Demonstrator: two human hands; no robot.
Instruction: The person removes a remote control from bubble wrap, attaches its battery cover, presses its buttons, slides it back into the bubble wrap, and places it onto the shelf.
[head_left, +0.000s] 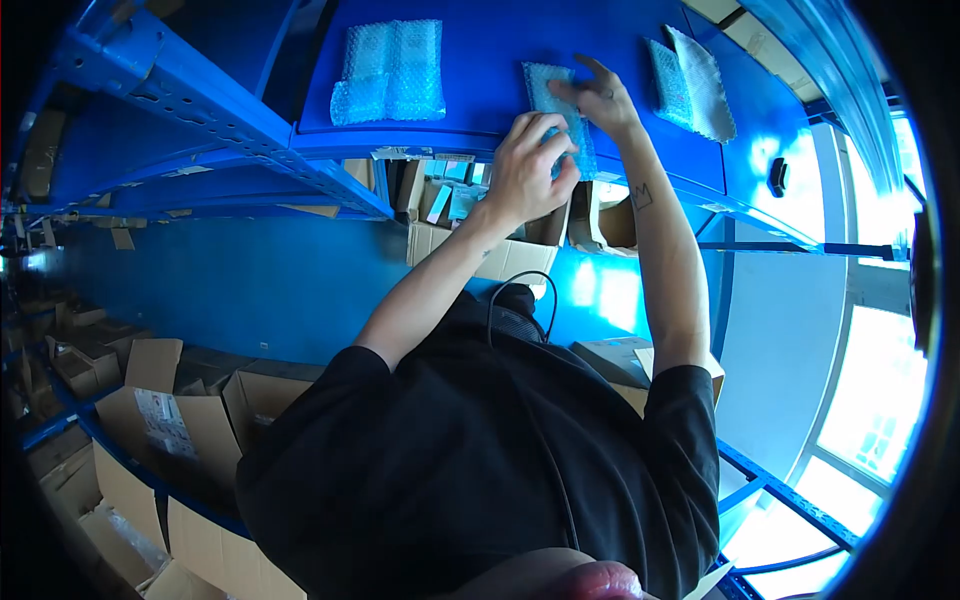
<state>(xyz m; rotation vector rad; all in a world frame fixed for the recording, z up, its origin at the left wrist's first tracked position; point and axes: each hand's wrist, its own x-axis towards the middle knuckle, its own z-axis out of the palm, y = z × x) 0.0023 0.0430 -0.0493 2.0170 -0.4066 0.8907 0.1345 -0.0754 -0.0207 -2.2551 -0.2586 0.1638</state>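
A narrow bubble-wrap piece (582, 150) lies on the blue shelf surface, its lower end reaching past the front edge. My left hand (532, 165) is on its left side, fingers curled at the wrap; what they grip, if anything, is hidden. My right hand (600, 98) is over the upper right part of the same piece, fingers spread apart, the fingertips near or touching it. To the left lies a wider bubble-wrap piece (392, 70), folded in panels. At the right, a bubble-wrap piece (672, 85) rests beside a whitish padded sheet (703, 85).
Below the shelf edge stands an open cardboard box (430, 243) holding small packets, with another box (590, 235) beside it. A blue metal upright (200, 85) slants at the left. Open cartons (205, 410) stand behind at lower left.
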